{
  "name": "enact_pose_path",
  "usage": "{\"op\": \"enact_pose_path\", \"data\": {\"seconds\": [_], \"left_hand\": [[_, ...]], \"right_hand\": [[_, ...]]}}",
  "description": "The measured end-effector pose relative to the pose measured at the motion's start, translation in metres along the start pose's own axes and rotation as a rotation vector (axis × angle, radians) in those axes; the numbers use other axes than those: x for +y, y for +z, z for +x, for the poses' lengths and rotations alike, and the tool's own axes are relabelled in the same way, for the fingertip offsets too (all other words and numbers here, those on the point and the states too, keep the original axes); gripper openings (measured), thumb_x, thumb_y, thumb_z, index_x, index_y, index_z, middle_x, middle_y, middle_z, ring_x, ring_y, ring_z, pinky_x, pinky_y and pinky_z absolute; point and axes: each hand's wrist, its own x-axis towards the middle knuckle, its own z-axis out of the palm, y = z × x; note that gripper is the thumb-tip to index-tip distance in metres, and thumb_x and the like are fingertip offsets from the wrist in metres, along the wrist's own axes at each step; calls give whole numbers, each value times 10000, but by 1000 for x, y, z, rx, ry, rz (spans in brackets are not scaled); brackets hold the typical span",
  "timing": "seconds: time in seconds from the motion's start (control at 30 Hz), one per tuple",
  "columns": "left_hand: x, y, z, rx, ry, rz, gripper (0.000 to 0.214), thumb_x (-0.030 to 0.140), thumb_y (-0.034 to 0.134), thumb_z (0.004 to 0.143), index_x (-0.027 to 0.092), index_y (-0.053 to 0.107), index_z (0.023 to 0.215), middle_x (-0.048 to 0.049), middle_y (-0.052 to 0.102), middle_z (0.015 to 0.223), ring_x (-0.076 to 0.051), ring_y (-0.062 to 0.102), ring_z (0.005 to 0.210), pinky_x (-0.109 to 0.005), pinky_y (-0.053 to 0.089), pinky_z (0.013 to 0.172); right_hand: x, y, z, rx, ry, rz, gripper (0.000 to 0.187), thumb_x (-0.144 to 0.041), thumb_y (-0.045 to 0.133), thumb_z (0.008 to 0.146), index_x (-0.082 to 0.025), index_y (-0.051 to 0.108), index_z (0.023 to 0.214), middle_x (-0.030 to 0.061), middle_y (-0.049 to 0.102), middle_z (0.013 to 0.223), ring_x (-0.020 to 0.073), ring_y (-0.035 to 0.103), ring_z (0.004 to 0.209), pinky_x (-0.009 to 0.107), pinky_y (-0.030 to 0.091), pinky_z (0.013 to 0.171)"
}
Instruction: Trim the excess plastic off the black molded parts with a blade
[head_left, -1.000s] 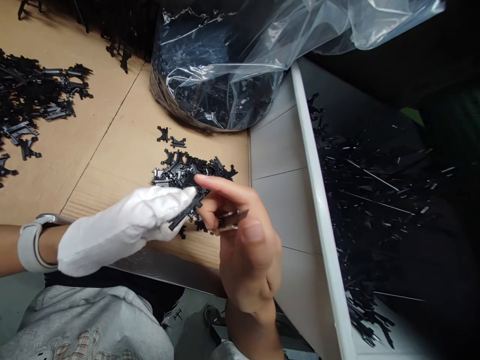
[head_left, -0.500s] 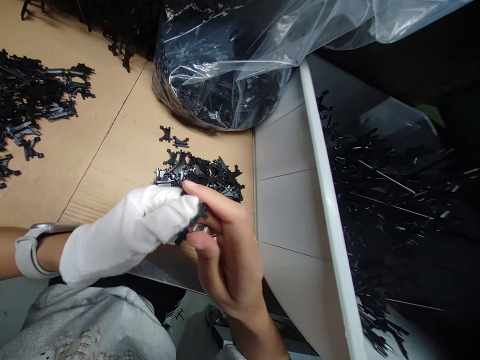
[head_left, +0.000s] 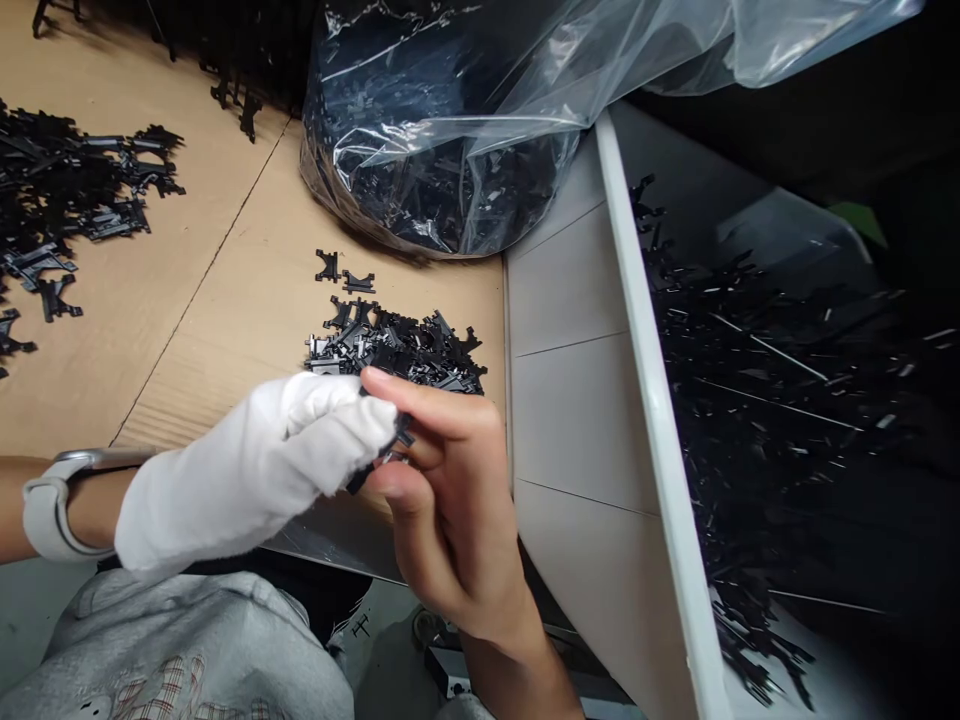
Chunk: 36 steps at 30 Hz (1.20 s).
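In a white glove, my left hand (head_left: pixel 300 450) is closed around a small black plastic part (head_left: pixel 405 430), mostly hidden by the fingers. My bare right hand (head_left: pixel 457 480) meets it from the right, forefinger on top and thumb below, closed on the same part. A small shiny bit shows by the thumb, too covered to name. Just beyond both hands lies a heap of black plastic parts (head_left: pixel 397 345) with notched ends. Two loose parts (head_left: pixel 358 282) sit behind that heap.
A clear plastic bag (head_left: pixel 442 190) full of black parts stands at the back. Another pile (head_left: pixel 67 180) spreads at far left. A white-edged partition (head_left: pixel 652 380) rises at right, with many black pieces (head_left: pixel 780 400) beyond it. The tabletop (head_left: pixel 217 300) is tan board.
My right thumb and forefinger have closed in on the black part, covering more of it and the shiny bit. My left hand keeps its grip nearly unmoved.
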Motion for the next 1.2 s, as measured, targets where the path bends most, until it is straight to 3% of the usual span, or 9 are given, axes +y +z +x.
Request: {"op": "enact_pose_path", "data": {"seconds": [0.13, 0.3, 0.4, 0.53, 0.77, 1.03, 1.2], "left_hand": [[-6, -4, 2, 20, 130, 179, 191, 341, 465, 984, 288, 544, 818, 44, 671, 789, -139, 691, 754, -217, 627, 755], [-10, -4, 3, 109, 225, 206, 197, 318, 479, 992, 280, 566, 819, 47, 695, 788, -120, 720, 749, -186, 634, 731], [-7, -3, 4, 62, 164, 176, 186, 289, 491, 968, 269, 582, 808, 40, 730, 811, -116, 749, 781, -172, 642, 781], [-6, 1, 3, 104, 29, 27, 211, 383, 500, 965, 262, 630, 852, 32, 750, 833, -124, 747, 799, -183, 650, 797], [-10, 1, 2, 90, 44, 32, 247, 395, 502, 997, 252, 637, 849, 26, 743, 817, -135, 745, 801, -210, 656, 810], [-6, 3, 5, 152, -9, 1, 183, 359, 539, 918, 243, 655, 838, 21, 777, 836, -143, 770, 809, -225, 658, 825], [3, 4, 8, 124, -40, 11, 163, 316, 515, 881, 249, 616, 771, 25, 752, 777, -128, 758, 771, -208, 649, 817]], "right_hand": [[1, 2, 0, 3, -4, 18, 369, -382, 507, 1100, -288, 510, 1456, 48, 696, 1005, 155, 676, 660, 299, 613, 650], [1, 4, 2, 12, -22, 30, 336, -307, 515, 1103, -256, 506, 1435, 14, 682, 906, 154, 684, 666, 300, 623, 676], [0, 4, 4, 13, -40, 53, 313, -256, 513, 1103, -242, 504, 1415, -1, 679, 869, 159, 711, 718, 298, 618, 701], [2, 5, 5, 22, -49, 71, 308, -260, 536, 1093, -244, 515, 1399, 5, 688, 899, 165, 707, 733, 307, 614, 709], [2, 6, 5, 20, -54, 83, 314, -250, 526, 1090, -232, 510, 1404, 16, 687, 920, 175, 697, 724, 301, 600, 627], [6, 9, 5, 25, -45, 60, 284, -286, 488, 1113, -252, 498, 1394, -11, 658, 874, 146, 673, 695, 295, 601, 699], [5, 9, 6, 47, -58, 84, 267, -285, 507, 1111, -241, 518, 1375, 25, 723, 1027, 140, 718, 777, 282, 601, 726]]}}
